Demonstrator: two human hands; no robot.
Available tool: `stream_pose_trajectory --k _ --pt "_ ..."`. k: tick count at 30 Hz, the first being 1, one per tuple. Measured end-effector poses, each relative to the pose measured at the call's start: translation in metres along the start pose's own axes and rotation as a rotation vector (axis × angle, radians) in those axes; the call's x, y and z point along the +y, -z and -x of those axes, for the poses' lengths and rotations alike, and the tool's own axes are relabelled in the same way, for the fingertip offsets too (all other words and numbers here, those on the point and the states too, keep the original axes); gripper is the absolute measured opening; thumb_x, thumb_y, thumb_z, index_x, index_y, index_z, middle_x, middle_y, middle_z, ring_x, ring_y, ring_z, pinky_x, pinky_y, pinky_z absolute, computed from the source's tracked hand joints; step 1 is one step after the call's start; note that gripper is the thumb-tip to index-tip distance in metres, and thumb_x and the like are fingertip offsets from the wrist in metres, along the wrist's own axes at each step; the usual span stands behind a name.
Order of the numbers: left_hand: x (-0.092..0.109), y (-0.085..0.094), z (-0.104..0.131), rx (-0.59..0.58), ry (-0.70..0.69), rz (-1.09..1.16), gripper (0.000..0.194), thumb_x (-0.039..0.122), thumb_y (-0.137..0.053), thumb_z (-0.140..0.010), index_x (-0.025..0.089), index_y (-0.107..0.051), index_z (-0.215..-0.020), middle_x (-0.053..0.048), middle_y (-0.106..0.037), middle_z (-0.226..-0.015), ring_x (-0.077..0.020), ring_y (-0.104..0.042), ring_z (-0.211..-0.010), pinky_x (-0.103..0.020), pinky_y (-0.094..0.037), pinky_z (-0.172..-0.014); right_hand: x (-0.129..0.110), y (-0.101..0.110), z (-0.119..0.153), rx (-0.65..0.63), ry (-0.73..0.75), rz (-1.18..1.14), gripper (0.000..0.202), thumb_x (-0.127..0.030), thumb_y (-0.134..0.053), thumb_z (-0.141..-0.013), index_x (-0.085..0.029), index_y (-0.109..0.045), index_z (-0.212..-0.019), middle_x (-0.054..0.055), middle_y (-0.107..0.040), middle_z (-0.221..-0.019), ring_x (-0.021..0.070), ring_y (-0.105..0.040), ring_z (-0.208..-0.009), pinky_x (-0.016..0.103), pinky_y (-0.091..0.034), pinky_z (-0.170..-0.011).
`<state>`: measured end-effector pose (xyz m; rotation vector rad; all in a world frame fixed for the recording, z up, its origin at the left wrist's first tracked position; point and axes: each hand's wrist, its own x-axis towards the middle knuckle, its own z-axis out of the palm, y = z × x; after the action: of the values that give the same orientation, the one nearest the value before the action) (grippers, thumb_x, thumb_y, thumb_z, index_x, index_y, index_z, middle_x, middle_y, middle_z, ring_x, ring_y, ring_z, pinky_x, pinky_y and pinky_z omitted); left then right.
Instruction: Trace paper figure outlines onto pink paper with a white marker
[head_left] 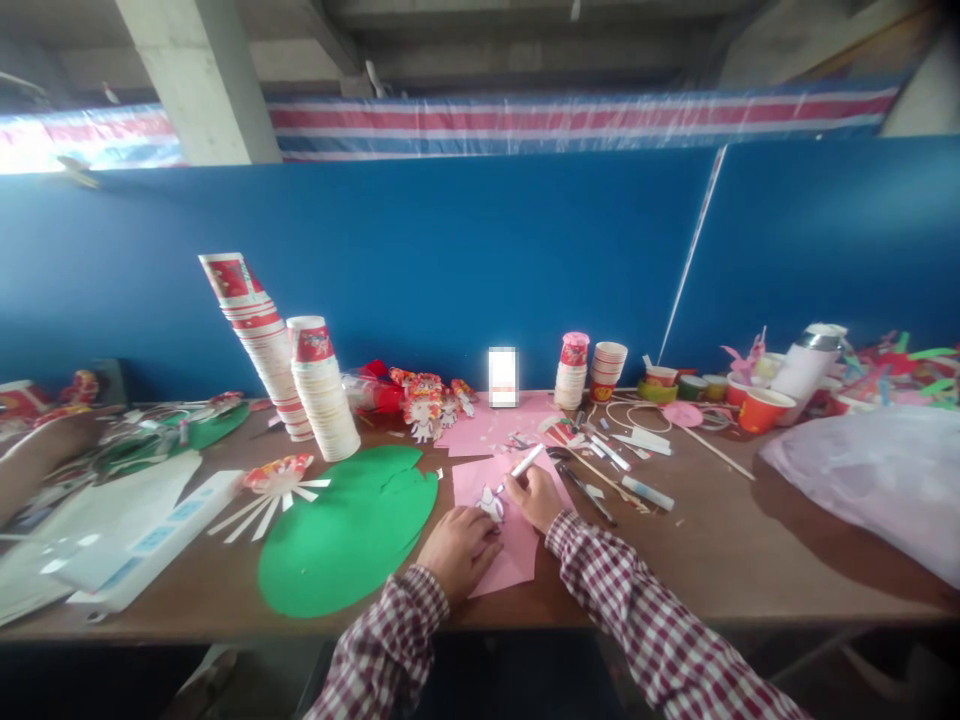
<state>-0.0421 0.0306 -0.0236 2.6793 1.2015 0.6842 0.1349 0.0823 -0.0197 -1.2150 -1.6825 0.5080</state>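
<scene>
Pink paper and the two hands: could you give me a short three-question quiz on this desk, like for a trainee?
1. True or false: the right hand holds a white pen over the pink paper.
2. What does the left hand press on? A) the green sheet B) the pink paper C) the tall cup stack
3. Fill in: a small white cut-out lies between the two ____.

Key: 1 true; 2 B; 3 hands.
</scene>
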Motion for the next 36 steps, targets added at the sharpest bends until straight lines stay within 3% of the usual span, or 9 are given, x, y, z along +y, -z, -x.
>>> stream_pose_trajectory --k 16,36 --pt "-0.0001 0.0007 -0.0011 -0.021 0.001 -0.01 0.026 0.037 -0.048 -0.086 0.02 -0.06 -0.101 -0.007 -0.06 -0.102 -0.0213 -0.053 -0.096 -0.038 -0.042 -0.089 0.0014 -0.0004 -0.0012 -0.068 0.011 0.059 0.018 -0.028 -0.051 -0.08 -0.019 -0.055 -0.065 0.003 -0.064 -0.062 0.0165 -0.06 -0.06 0.024 -0.044 -0.06" --pt "0.0 0.0015 -0.0009 -0.006 -0.007 0.007 0.025 0.036 -0.048 -0.086 0.02 -0.06 -0.1 -0.007 -0.061 -0.102 -0.021 -0.054 -0.097 -0.038 -0.043 -0.088 0.0004 -0.0004 -0.0006 -0.071 0.025 0.094 0.018 -0.026 -0.051 -0.081 -0.018 -0.057 -0.066 0.003 -0.064 -0.062 0.0157 -0.06 -0.06 0.023 -0.043 -0.059"
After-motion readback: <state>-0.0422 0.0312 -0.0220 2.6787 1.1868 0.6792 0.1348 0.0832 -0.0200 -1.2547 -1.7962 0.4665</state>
